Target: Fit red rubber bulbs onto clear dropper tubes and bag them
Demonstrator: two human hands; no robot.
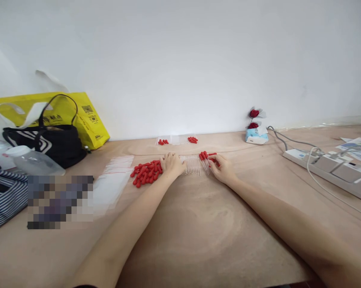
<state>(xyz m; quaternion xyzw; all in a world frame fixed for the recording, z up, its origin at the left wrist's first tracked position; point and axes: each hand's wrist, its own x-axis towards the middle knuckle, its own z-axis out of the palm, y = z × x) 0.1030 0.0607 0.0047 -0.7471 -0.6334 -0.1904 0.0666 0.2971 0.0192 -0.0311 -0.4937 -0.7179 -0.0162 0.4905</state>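
Observation:
My left hand [172, 165] lies at the right edge of a pile of red knobbed pieces [146, 173], its fingertips bent down and partly hidden. Between my hands is a row of thin clear sticks [192, 165] on the wooden table [180, 224]. My right hand [222, 169] is closed on a red piece [216, 158] at the right end of the row. Beside its fingertips are several other red pieces [203, 155] at the tops of clear sticks. Farther back, two small groups of red pieces [163, 142] lie near clear bags [174, 139].
Clear plastic bags [111, 184] lie left of the pile. A black bag [60, 146], yellow bag [93, 120], bottle [33, 160] and striped bag [6, 196] stand at left. At right are a tissue pack [256, 137] with red flowers and a power strip [327, 168] with cables.

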